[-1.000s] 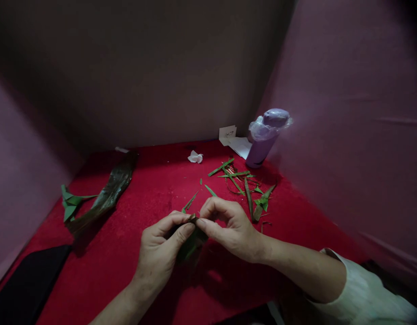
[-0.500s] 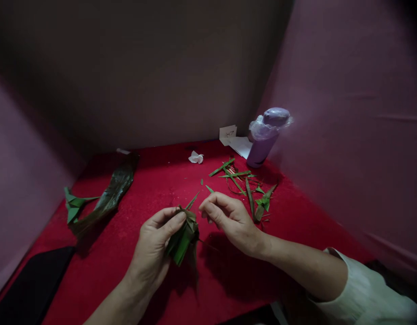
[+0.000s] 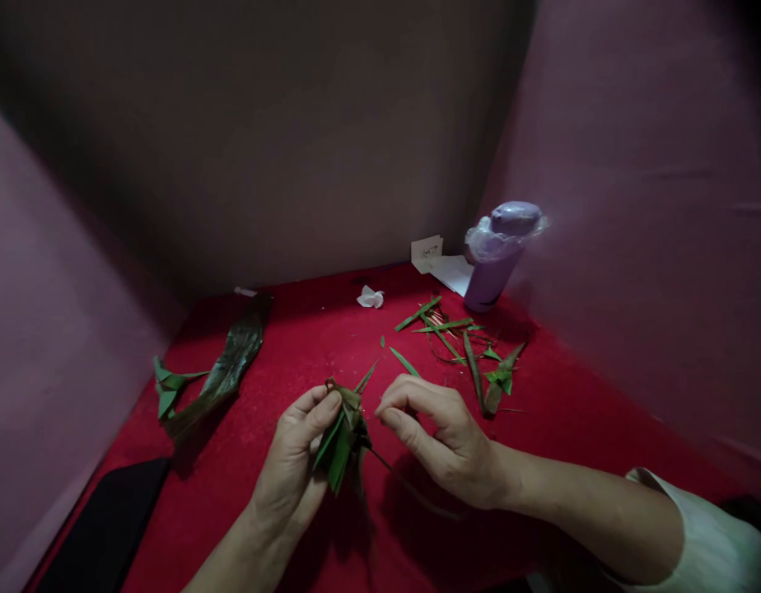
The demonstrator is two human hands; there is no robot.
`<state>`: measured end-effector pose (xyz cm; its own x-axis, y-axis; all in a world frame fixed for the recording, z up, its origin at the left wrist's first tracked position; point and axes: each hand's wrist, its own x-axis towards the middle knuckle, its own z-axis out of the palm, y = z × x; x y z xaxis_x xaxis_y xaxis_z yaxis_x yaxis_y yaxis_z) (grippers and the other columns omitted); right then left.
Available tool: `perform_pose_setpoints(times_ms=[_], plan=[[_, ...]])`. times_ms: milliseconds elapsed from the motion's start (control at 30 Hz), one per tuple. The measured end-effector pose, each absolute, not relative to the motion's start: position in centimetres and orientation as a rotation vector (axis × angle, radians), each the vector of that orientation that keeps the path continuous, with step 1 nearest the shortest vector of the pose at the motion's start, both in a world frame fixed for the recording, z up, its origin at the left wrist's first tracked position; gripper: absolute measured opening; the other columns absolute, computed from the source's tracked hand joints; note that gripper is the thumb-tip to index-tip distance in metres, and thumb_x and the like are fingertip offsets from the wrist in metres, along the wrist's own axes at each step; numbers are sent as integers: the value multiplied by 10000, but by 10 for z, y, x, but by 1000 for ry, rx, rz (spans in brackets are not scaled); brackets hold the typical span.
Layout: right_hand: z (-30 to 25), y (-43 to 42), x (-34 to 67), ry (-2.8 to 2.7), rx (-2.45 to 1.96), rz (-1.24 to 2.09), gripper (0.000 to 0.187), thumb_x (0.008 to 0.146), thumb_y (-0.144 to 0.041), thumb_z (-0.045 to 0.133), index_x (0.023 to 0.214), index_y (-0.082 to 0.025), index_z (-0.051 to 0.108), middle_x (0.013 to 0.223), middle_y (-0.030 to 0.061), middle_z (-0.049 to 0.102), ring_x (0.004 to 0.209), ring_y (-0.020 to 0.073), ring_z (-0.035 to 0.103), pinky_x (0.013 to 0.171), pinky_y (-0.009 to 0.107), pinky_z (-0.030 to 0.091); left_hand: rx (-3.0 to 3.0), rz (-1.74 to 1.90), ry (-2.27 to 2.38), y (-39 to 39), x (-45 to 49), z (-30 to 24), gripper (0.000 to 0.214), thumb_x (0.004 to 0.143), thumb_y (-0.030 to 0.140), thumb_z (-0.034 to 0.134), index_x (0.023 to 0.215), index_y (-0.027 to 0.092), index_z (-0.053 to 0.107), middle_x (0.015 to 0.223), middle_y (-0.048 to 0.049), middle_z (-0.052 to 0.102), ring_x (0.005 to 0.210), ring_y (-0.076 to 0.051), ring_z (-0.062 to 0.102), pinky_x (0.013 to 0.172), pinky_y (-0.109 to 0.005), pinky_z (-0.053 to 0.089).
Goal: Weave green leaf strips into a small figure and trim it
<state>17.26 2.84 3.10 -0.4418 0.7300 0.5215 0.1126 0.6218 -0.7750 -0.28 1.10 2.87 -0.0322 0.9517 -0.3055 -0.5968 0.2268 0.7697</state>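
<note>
In the head view, my left hand [image 3: 294, 449] pinches a small bundle of folded leaves [image 3: 340, 436] between thumb and fingers. Brownish dried leaf wraps its top, green leaf strips hang below, and a thin stem trails off to the right. Just right of the bundle is my right hand [image 3: 445, 436], apart from it, with thumb and forefinger closed together. Whatever those fingertips hold, if anything, is too small to make out. A narrow green leaf sliver [image 3: 405, 361] lies beyond my right hand.
The red tabletop [image 3: 294, 346] carries a long dark leaf [image 3: 232, 362] beside a folded green leaf [image 3: 169, 387], and a black flat object [image 3: 109, 527]. Cut leaf strips [image 3: 445, 325], crumpled white paper [image 3: 371, 297], a white card [image 3: 426, 253] and a purple tumbler [image 3: 492, 276] stand or lie farther back.
The whole view has shifted, so the table things appear farther right and slightly lower. My left hand keeps its hold on the leaf bundle; my right hand stays pinched beside it.
</note>
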Motion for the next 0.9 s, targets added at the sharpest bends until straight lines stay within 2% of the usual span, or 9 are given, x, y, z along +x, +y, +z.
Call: perform_pose_setpoints(times_ms=[200,333,567,767,900], plan=[[29,26,172,-1897,-694,886,89,873,-250,569,830,-172,566,743,27,568,671,139,516,632,278,426,627,1491,1068,7,4,29,225,550,201,850,707,168,691,674,8,724,565,-109,662,564,-193,552],[26,25,170,-1839,-743,933,101,870,-238,565,790,-178,558,717,5,551,646,124,494,608,265,409,700,1526,1076,5,8,28,206,540,191,853,685,173,708,691,13,731,595,-115,669,574,-195,562],[19,26,164,-1503,-634,1450,113,860,-250,588,790,-168,558,672,-24,519,603,92,475,569,233,398,598,1426,1052,4,5,28,204,571,198,840,715,167,698,685,-7,732,563,-126,667,569,-231,569],[19,27,164,-1452,-675,1474,162,841,-298,631,783,-158,573,675,-26,522,602,81,466,571,222,386,610,1471,1056,3,7,28,212,560,196,848,707,163,699,684,-6,737,574,-120,673,575,-208,567],[18,29,163,-1335,-642,1613,217,804,-325,677,740,-155,558,601,-51,489,514,58,412,482,198,335,586,1427,1037,3,8,26,201,580,190,838,722,157,700,680,-11,735,559,-119,668,556,-206,563]])
